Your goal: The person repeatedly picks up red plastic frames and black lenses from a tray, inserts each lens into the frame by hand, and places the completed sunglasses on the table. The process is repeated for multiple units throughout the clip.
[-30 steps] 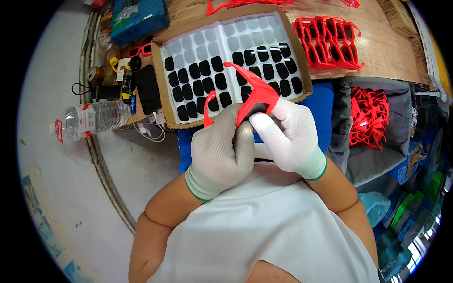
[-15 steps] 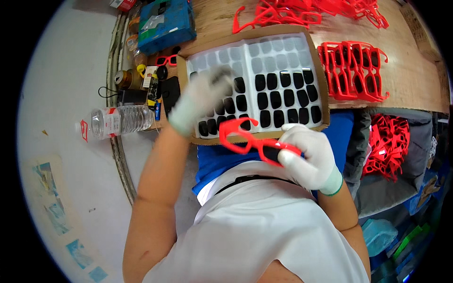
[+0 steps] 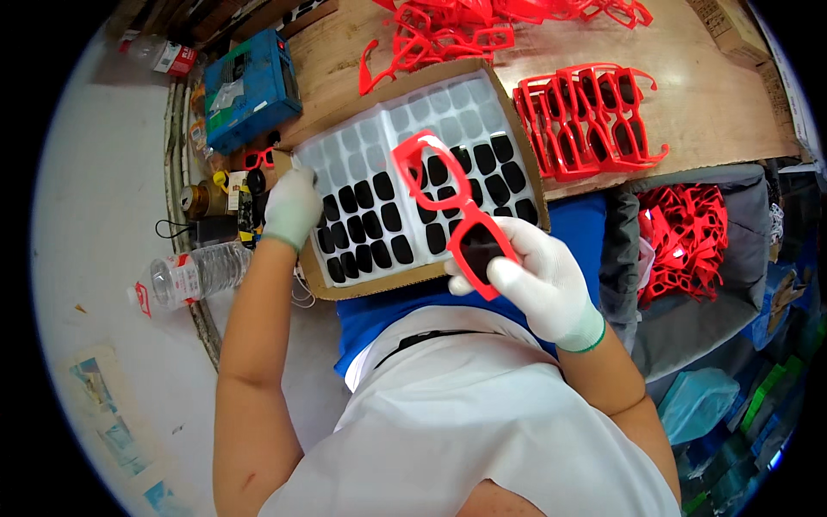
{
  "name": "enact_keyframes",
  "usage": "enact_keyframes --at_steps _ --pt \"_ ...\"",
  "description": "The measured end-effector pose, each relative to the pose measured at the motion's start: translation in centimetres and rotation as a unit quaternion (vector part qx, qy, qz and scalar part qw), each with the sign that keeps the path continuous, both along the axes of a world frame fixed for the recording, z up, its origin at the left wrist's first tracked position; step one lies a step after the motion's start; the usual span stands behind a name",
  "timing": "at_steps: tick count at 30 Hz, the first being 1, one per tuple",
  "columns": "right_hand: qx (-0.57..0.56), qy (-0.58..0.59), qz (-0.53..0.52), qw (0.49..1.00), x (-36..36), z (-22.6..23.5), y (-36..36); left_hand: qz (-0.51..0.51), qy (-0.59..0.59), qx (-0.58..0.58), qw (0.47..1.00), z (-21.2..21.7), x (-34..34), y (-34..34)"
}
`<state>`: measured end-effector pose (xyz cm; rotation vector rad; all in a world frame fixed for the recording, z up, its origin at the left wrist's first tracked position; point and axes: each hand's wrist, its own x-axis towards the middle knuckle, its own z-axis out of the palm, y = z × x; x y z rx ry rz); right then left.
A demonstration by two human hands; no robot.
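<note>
My right hand [image 3: 547,280] pinches a red eyeglass frame [image 3: 465,207] by its lower end, over the near side of a shallow cardboard box. One dark lens [image 3: 479,248] fills the opening by my thumb; through the other opening the box's contents show. At the box's left edge my left hand [image 3: 293,207] bends its fingers together, and whatever they hold is hidden. White knit gloves cover both hands. The cardboard box [image 3: 388,284] carries a pale tray with rows of dark lenses [image 3: 347,199]; its far rows have only grey hollows.
Folded red glasses with dark lenses [image 3: 581,121] stand in a row to the right. Loose red frames [image 3: 457,34] lie behind the box. More fill a grey-lined bin [image 3: 702,323] at right. A blue case [image 3: 250,90] and a plastic bottle [image 3: 202,276] are at left.
My left hand, blurred over the tray before, is now at the box's left edge. My right hand has tilted the red frame more upright. The whole view has shifted.
</note>
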<state>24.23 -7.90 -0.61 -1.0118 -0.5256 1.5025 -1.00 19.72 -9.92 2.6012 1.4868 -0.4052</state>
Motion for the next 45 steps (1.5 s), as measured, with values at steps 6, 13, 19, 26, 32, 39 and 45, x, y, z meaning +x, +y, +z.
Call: enact_keyframes --at_steps 6,13,19,26,32,39,45 --pt "-0.01 -0.03 0.043 0.999 -2.8 0.3 -0.5 0.148 -0.48 -0.484 0.716 11.0 2.8 -12.5" --pt "0.014 -0.184 -0.039 0.982 -6.8 -1.2 0.0 0.128 -0.603 -0.392 0.683 9.7 3.1 -17.7" --pt "0.026 -0.236 0.076 0.969 -6.4 0.6 -0.3 0.186 -0.599 -0.579 0.521 8.8 0.8 -16.8" --pt "0.065 -0.21 0.072 0.973 -7.4 -1.3 -0.6 0.185 -0.58 -0.46 0.646 10.3 0.9 -17.6" --pt "0.058 -0.264 0.09 0.959 -7.0 -0.3 -0.3 0.191 -0.595 -0.467 0.626 11.0 0.8 -17.9" --pt "0.072 -0.259 0.076 0.96 -7.3 -0.7 -0.2 0.215 -0.603 -0.47 0.608 11.1 0.7 -18.0" --pt "0.05 -0.301 0.025 0.952 -8.2 -0.7 -0.2 0.202 -0.608 -0.369 0.673 9.9 2.1 -19.0"
